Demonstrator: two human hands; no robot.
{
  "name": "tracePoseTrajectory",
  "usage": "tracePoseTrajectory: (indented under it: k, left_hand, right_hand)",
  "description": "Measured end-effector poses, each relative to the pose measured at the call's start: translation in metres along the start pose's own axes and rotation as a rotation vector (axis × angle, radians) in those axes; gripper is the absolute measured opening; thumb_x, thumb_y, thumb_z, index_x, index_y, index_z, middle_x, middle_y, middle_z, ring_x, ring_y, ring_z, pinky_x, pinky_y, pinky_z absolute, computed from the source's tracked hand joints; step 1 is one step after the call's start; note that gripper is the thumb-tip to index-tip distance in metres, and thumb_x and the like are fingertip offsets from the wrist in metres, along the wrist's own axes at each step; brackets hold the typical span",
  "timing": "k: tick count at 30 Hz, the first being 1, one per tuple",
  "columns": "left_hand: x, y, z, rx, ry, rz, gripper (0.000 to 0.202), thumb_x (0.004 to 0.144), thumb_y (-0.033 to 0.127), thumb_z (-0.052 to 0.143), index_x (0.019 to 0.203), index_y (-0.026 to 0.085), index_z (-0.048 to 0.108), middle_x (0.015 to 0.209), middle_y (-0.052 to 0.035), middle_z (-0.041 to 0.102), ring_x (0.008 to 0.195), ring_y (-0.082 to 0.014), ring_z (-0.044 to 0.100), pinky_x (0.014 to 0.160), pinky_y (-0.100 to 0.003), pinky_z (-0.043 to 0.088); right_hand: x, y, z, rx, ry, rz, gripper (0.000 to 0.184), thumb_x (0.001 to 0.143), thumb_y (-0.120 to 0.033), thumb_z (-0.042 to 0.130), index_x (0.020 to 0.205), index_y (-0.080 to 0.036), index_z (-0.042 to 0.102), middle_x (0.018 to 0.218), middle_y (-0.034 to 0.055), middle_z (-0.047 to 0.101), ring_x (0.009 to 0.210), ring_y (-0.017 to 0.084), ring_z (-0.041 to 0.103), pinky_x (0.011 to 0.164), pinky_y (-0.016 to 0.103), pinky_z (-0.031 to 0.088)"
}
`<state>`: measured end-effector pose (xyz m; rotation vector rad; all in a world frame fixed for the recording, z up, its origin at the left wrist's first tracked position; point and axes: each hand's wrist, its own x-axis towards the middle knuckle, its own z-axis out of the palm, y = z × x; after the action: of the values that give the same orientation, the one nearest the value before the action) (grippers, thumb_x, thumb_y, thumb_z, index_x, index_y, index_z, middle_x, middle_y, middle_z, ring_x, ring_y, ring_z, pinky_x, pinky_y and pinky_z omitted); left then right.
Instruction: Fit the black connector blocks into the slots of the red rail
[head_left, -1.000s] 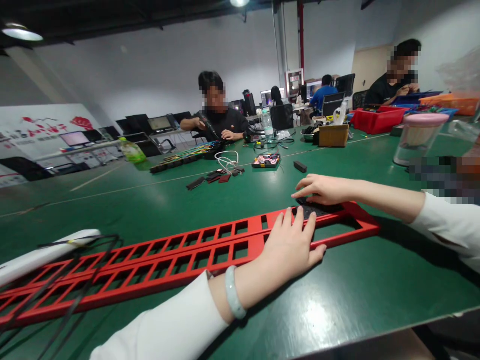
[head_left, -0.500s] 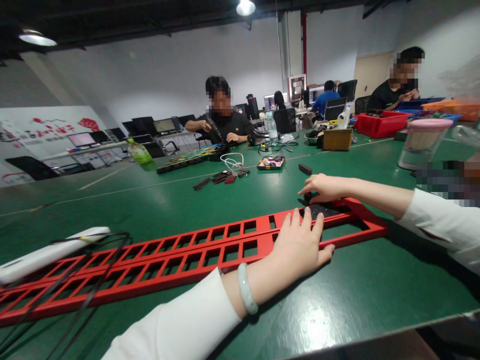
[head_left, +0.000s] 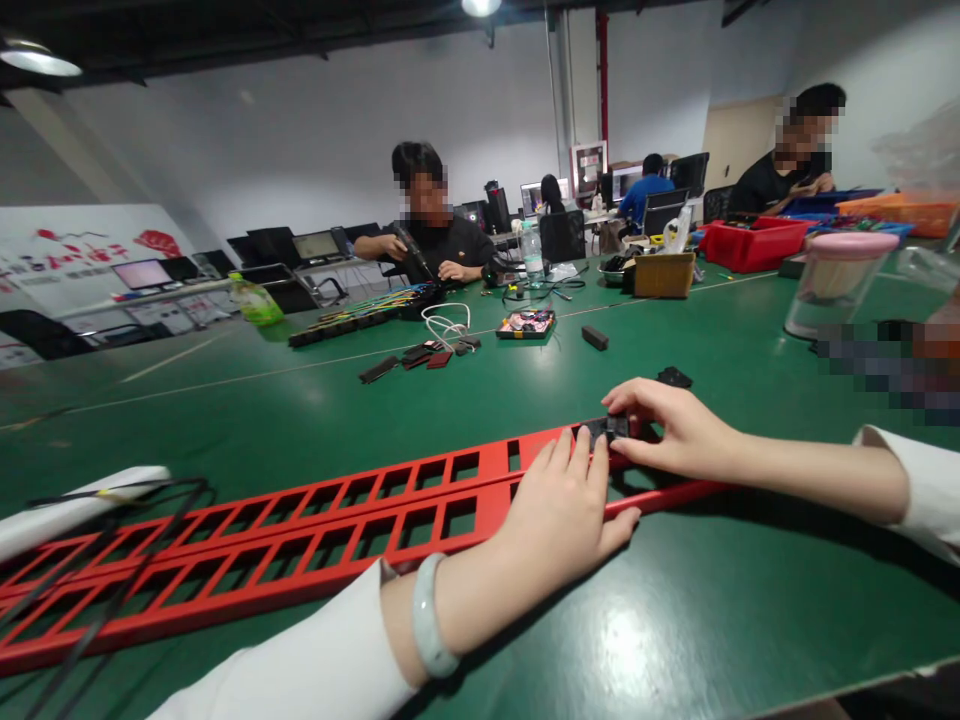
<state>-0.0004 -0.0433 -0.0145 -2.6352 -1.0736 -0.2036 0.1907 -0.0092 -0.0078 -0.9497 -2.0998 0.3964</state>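
Note:
A long red slotted frame [head_left: 491,500] lies across the green table, with two rows of rectangular openings. My left hand [head_left: 559,495] rests flat over its right part, fingers stretched and slightly apart. At the frame's right end, my right hand [head_left: 671,425] grips a small black block [head_left: 617,427] between thumb and fingers. The block sits at a dark panel [head_left: 592,430] set in the far row, partly hidden by both hands. Whether block and panel are joined I cannot tell. Just beyond my right hand lies a crumpled-looking black piece [head_left: 675,377].
Farther off are a dark bar [head_left: 595,338], a small tray of parts [head_left: 526,324] and dark flat pieces [head_left: 379,370]. A pink-lidded jar [head_left: 836,290] and a red bin [head_left: 754,245] stand right. Black cables [head_left: 124,590] and a white object [head_left: 82,510] cross the frame's left. Two people sit opposite.
My right hand has moved from the frame's far edge onto the dark panel, now holding the small black block. My left hand stays spread on the frame. The view has shifted slightly.

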Motion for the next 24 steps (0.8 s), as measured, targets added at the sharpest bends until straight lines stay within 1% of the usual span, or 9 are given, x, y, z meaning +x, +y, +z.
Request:
tracePoseTrajectory:
  k: [2,4,7,9,11,14,18,24]
  left_hand:
    - [0.001,-0.001,0.000,0.001,-0.003,0.001,0.068,0.082,0.052,0.038,0.125,-0.001,0.043,0.129,-0.0246,0.043,0.122,-0.0330,0.039,0.100,-0.044,0.032]
    - [0.001,-0.002,-0.001,0.007,-0.001,0.000,0.066,0.081,0.050,0.040,0.122,-0.002,0.045,0.128,-0.0246,0.045,0.121,-0.0323,0.040,0.100,-0.044,0.034]
    - [0.000,-0.004,-0.003,0.028,0.002,0.002,0.062,0.081,0.047,0.043,0.119,-0.001,0.049,0.125,-0.0239,0.047,0.119,-0.0315,0.043,0.099,-0.042,0.036]
    - [-0.001,-0.004,-0.004,0.054,0.011,0.004,0.061,0.081,0.047,0.043,0.119,-0.001,0.050,0.125,-0.0238,0.048,0.118,-0.0312,0.045,0.098,-0.042,0.038]
    - [-0.002,-0.004,-0.004,0.078,0.022,0.001,0.062,0.081,0.048,0.044,0.119,-0.001,0.050,0.124,-0.0247,0.048,0.117,-0.0318,0.045,0.097,-0.042,0.039]
    - [-0.003,-0.005,-0.003,0.107,0.048,-0.008,0.063,0.081,0.049,0.044,0.117,-0.002,0.052,0.123,-0.0260,0.048,0.116,-0.0330,0.046,0.096,-0.042,0.040]
    - [-0.004,-0.006,-0.003,0.133,0.064,0.006,0.061,0.081,0.047,0.044,0.116,-0.002,0.053,0.123,-0.0253,0.048,0.116,-0.0326,0.046,0.095,-0.042,0.041]
    - [-0.004,-0.006,-0.002,0.135,0.059,0.008,0.060,0.080,0.046,0.045,0.118,-0.001,0.052,0.125,-0.0246,0.047,0.117,-0.0324,0.045,0.095,-0.042,0.041]
  right_hand:
    - [-0.005,0.002,0.000,0.013,-0.013,-0.031,0.023,0.073,-0.028,0.061,0.092,-0.018,0.055,0.104,0.0094,0.054,0.072,0.013,0.055,0.067,0.029,0.050]
    - [-0.008,0.003,-0.001,0.021,-0.034,-0.065,0.025,0.073,-0.028,0.061,0.095,-0.019,0.056,0.105,0.0096,0.052,0.078,0.014,0.056,0.070,0.030,0.050]
    - [-0.009,0.004,-0.003,0.035,-0.101,-0.127,0.035,0.073,-0.031,0.063,0.105,-0.019,0.054,0.102,0.0099,0.054,0.091,0.018,0.055,0.077,0.031,0.050]
    - [-0.010,0.004,-0.004,0.043,-0.150,-0.153,0.044,0.072,-0.035,0.065,0.110,-0.018,0.050,0.102,0.0104,0.056,0.091,0.019,0.056,0.076,0.030,0.050]
    - [-0.010,0.004,-0.005,0.047,-0.179,-0.169,0.048,0.071,-0.039,0.065,0.111,-0.017,0.049,0.101,0.0107,0.058,0.089,0.018,0.057,0.075,0.029,0.050]
    - [-0.011,0.005,-0.006,0.044,-0.200,-0.208,0.045,0.073,-0.041,0.063,0.108,-0.016,0.051,0.099,0.0109,0.058,0.091,0.018,0.056,0.078,0.029,0.049]
    - [-0.013,0.007,-0.003,0.009,-0.229,-0.268,0.043,0.076,-0.041,0.059,0.109,-0.013,0.053,0.101,0.0127,0.056,0.094,0.017,0.055,0.083,0.030,0.048]
    - [-0.016,0.009,0.001,-0.042,-0.214,-0.318,0.045,0.077,-0.039,0.058,0.112,-0.011,0.056,0.104,0.0141,0.056,0.096,0.018,0.056,0.084,0.030,0.049]
